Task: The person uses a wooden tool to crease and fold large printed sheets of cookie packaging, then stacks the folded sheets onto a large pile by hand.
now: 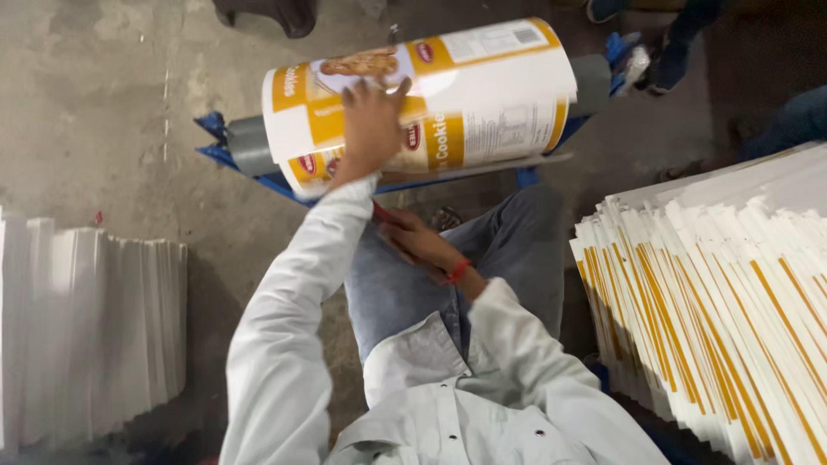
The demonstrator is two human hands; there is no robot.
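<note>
The person's left hand is lying flat, fingers spread open, on the glossy printed sheet that is curving around a grey pipe. The palm is pressing on the lower left part of the curved sheet, with the fingertips reaching up toward its top edge, so the sheet is sitting directly under and beyond the hand, away from the person's body. The sheet is looking smooth and shiny, catching a bright glare, and it is showing white panels broken by orange-yellow bands, small red ovals and a picture of baked biscuits. The pipe is poking out at both ends of the sheet as a dull, matte cylinder, and it is resting across a blue metal stand on the floor.

The right hand is resting low on the person's lap, against blue denim trousers, well apart from the sheet. Its fingers are looking loosely curled around something thin and red, but how firmly they are closing is not clear. A red band is circling that wrist. Both arms are wearing pale, soft shirt sleeves.

To the person's right, a fanned stack of flat cartons is leaning in overlapping layers, white with thin orange-yellow stripes along the edges. To the left, a second stack of plain white sheets is standing on edge, its faces matte. The concrete floor is looking rough, grey and stained.
</note>
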